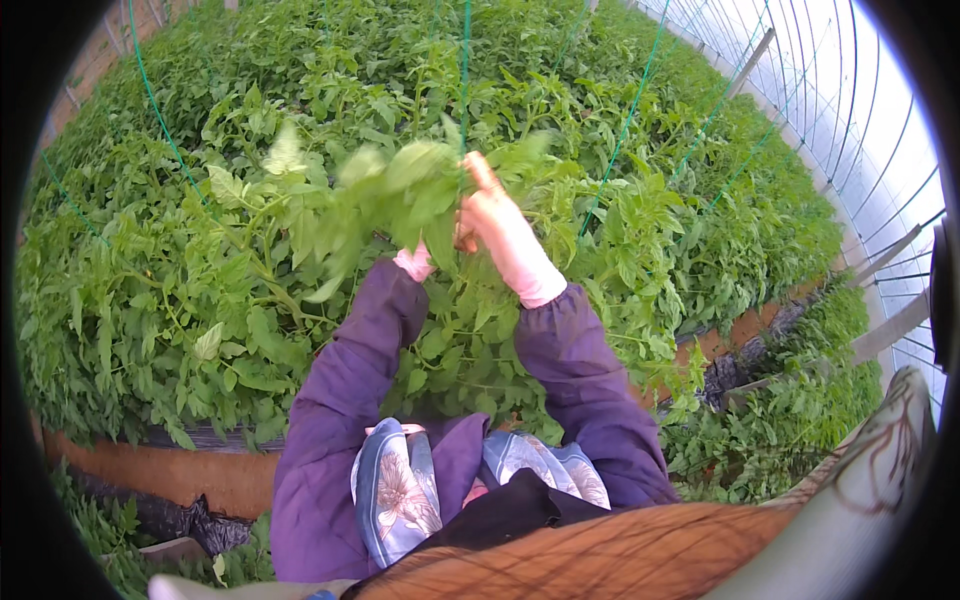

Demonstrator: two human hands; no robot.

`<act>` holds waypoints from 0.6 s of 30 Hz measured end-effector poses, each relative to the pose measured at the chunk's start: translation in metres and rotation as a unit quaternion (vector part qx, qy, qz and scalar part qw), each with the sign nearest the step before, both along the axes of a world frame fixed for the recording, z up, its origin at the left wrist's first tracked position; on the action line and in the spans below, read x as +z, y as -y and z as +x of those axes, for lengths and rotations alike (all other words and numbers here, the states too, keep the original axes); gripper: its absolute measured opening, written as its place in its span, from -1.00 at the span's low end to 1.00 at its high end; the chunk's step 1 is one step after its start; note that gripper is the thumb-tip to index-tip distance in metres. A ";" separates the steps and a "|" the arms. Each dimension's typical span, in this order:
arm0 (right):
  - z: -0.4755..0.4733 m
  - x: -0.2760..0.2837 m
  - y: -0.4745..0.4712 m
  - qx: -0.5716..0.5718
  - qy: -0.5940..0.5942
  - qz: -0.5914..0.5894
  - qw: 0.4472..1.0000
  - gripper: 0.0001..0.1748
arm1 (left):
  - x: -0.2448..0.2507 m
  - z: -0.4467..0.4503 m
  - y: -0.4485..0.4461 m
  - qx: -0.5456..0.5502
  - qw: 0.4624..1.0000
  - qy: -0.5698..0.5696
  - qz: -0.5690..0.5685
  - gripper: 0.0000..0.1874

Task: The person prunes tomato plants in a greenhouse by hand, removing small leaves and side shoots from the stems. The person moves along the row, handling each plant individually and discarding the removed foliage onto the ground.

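In the head view, my right hand is raised at a green string that hangs down to the top of a leafy plant, which looks like tomato. Its index finger points up beside the string and the other fingers are bent; whether they pinch the string or stem is unclear. My left hand is mostly behind blurred leaves of that plant, with only a bit near the wrist showing. Both arms wear purple sleeves.
Dense leafy plants surround my hands. More green strings slant down among them. A brown soil path and black plastic film lie below. The curved greenhouse wall with thin ribs stands right.
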State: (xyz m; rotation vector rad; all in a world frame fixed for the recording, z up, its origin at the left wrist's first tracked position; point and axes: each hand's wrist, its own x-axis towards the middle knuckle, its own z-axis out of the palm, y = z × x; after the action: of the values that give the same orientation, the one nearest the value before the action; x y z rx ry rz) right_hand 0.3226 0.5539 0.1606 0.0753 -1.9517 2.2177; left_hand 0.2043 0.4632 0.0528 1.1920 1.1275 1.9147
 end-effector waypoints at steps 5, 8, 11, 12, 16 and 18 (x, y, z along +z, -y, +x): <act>0.005 -0.015 -0.012 -0.118 -0.243 -0.465 0.843 -0.49 | -0.011 -0.001 -0.008 -0.015 0.996 0.048 -0.075 -0.24; 0.034 -0.025 -0.007 -0.125 -0.278 -0.525 0.794 -0.49 | -0.017 0.000 0.000 -0.059 0.993 0.098 -0.007 -0.43; 0.053 -0.024 0.013 -0.055 -0.252 -0.534 0.806 -0.41 | -0.009 0.011 0.005 0.045 0.998 -0.025 -0.047 -0.50; 0.054 -0.022 0.022 -0.045 -0.216 -0.520 0.825 -0.39 | -0.003 0.016 0.007 0.061 0.996 0.003 -0.072 -0.58; 0.057 -0.025 0.064 0.006 -0.097 -0.350 0.932 -0.57 | 0.031 0.039 0.024 0.068 0.978 0.186 0.070 -0.67; 0.057 -0.030 0.077 0.096 -0.030 -0.181 0.978 -0.59 | 0.043 0.048 0.044 0.080 0.968 0.122 0.204 -0.67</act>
State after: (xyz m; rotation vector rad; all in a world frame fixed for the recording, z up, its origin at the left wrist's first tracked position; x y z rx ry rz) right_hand 0.3793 0.4770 0.1309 0.2855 -1.5385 2.6233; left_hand 0.2526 0.4197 0.0957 1.0522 0.7384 2.4250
